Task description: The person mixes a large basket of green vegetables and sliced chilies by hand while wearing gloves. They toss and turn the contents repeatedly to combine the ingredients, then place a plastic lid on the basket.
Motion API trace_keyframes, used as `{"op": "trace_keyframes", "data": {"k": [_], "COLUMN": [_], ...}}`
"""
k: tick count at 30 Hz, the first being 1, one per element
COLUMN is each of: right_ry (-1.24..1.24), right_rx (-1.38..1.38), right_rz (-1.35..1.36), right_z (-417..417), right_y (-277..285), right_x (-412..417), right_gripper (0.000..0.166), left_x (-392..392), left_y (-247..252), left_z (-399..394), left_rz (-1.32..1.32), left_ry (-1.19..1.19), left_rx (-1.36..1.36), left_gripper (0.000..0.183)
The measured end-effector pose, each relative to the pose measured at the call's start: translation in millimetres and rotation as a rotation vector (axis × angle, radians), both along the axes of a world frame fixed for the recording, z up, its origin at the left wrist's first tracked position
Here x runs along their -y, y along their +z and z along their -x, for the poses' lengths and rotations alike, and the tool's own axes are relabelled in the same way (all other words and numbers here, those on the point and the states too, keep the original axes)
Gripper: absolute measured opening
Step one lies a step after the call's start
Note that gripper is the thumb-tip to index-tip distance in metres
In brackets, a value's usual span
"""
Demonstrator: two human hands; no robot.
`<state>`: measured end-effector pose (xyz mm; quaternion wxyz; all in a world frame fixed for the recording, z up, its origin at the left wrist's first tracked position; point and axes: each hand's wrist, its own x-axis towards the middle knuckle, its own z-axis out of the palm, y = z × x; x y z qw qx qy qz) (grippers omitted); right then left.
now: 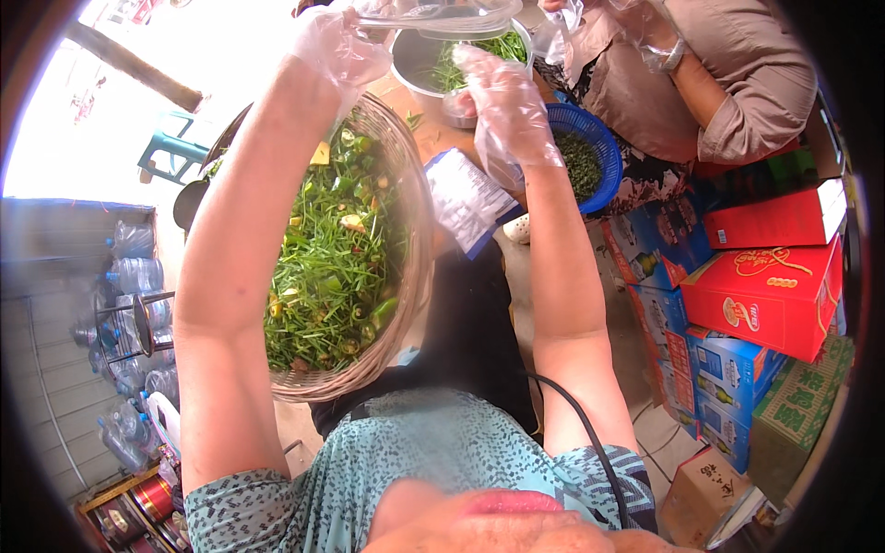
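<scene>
My left hand (346,52), in a clear disposable glove, is raised at the top and grips the end of a clear plastic lid-like piece (449,19). That piece reaches over the white plastic tub (409,75), which holds chopped greens (508,47). At the tub's near side is my right hand (501,104), also gloved. Its thumb stands apart from the fingers and nothing shows between them. Under my left forearm a large wicker basket (423,228) is full of cut green stalks (332,269), green chilli pieces and yellowish chunks.
A blue plastic basket (612,155) of small dark green bits stands right of my right wrist. A printed packet (460,190) lies near my knees. Another person (691,76) with gloved hands sits at upper right. Stacked cartons (733,373), red gift boxes (760,297) and plastic bottles (135,276) flank me.
</scene>
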<state>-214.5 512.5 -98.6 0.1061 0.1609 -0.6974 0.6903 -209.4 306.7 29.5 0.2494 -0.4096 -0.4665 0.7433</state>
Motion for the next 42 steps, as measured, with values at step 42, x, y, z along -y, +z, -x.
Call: {"op": "trace_keyframes", "data": {"k": [42], "right_ry": [-0.620], "right_rx": [-0.309], "right_rz": [-0.883], "right_z": [-12], "right_y": [5], "right_x": [-42], "right_gripper": [0.021], "left_x": [-73], "left_y": [-62], "left_z": [29], "left_rz": [1.715], "left_ry": [-0.304], "left_rx": [-0.618], "left_gripper": [0.025]}}
